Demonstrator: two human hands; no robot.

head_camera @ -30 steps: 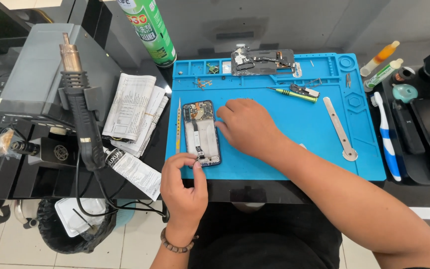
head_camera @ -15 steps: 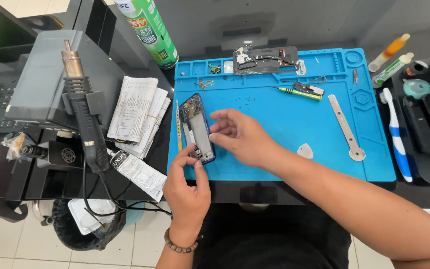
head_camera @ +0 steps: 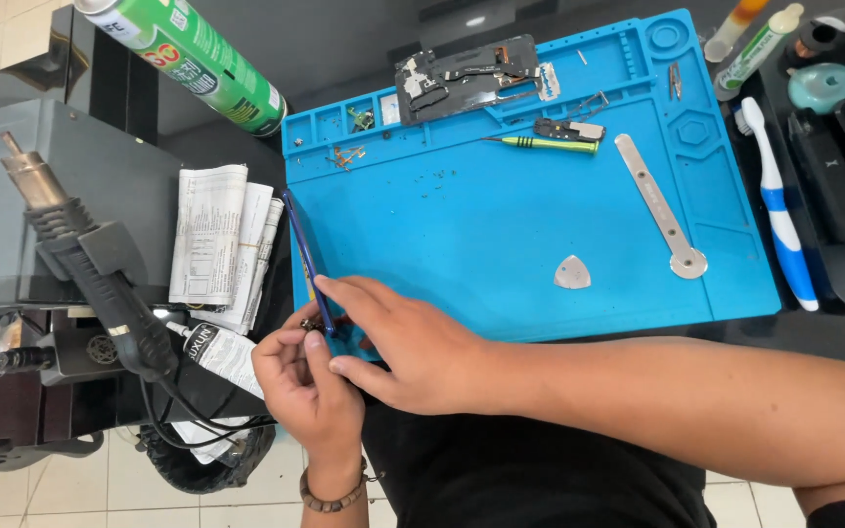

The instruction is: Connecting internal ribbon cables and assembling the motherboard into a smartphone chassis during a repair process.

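Phone repair workshop, blue repair mat [head_camera: 501,225], hot-air gun [head_camera: 90,259], screwdriver [head_camera: 545,144]

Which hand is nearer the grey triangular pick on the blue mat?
Right. The right hand lies on the mat's near edge, left of the triangular pick. The left hand sits farther left, off the mat.

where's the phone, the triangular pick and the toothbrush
phone [head_camera: 303,256]: head view, on its blue edge, held on its side by both hands.
triangular pick [head_camera: 572,273]: head view, its middle.
toothbrush [head_camera: 779,217]: head view, on the handle.
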